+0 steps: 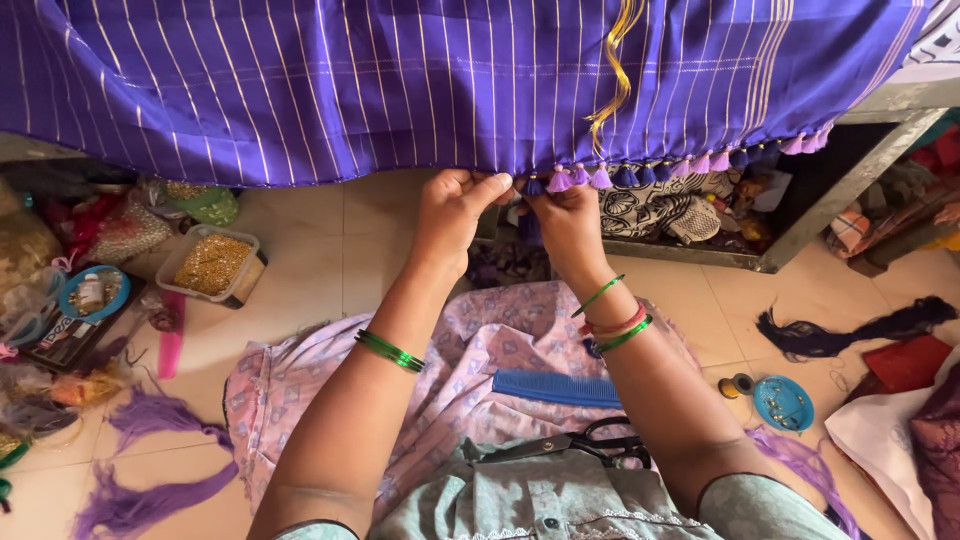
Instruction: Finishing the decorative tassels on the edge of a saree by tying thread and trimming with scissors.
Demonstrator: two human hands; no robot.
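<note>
The soft, light purple cloth (pixel 400 80) is being pinched at its tassel edge (pixel 600 178) by the left hand (pixel 452 215) and right hand (pixel 568 222); both grips are closed on it.

Purple cloth (pixel 400 80), pale stripes; pink and blue tassels (pixel 640 172); blue comb (pixel 556 388); green bangles (pixel 390 351); black scissors (pixel 580 445).

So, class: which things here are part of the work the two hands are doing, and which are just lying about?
In use:
left hand
right hand
purple striped cloth
row of tassels on its edge

Lying about:
blue comb
black scissors
tub of gold beads
loose purple threads
blue dish
</note>
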